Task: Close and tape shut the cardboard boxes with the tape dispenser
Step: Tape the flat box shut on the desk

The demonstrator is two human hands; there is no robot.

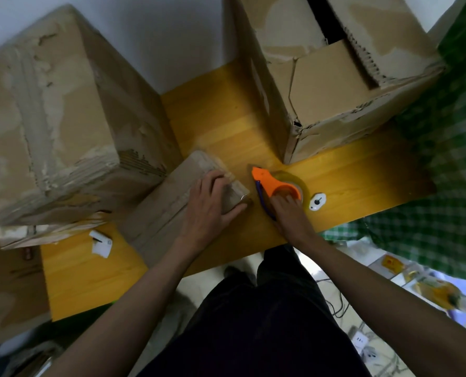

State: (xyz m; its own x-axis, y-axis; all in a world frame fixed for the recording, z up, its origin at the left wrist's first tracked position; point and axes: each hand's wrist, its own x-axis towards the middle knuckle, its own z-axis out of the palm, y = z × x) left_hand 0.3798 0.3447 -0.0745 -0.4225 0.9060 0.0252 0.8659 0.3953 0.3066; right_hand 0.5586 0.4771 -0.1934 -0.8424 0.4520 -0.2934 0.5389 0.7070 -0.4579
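Head view, looking down on a yellow wooden surface. Small cardboard box: closed, lying flat near the front edge, between the large box and the tape dispenser. Left hand: resting on top of the small box at its right end, fingers spread and fairly straight over the lid, thumb lying along the box's near right edge. Tape dispenser: orange body with a roll of clear tape, lying on the surface just right of the small box, its pointed end aimed away from the person. Right hand: fingers curled onto the dispenser's rear, grasping it at the roll. Large closed cardboard box: worn, with torn outer paper, standing at the left and touching the small box. Second large cardboard box: at the back right, its top flaps not fully shut, a dark gap showing between them. Small white round object: just right of the dispenser. White plastic piece: near the front left. Green checked cloth: at the right edge.
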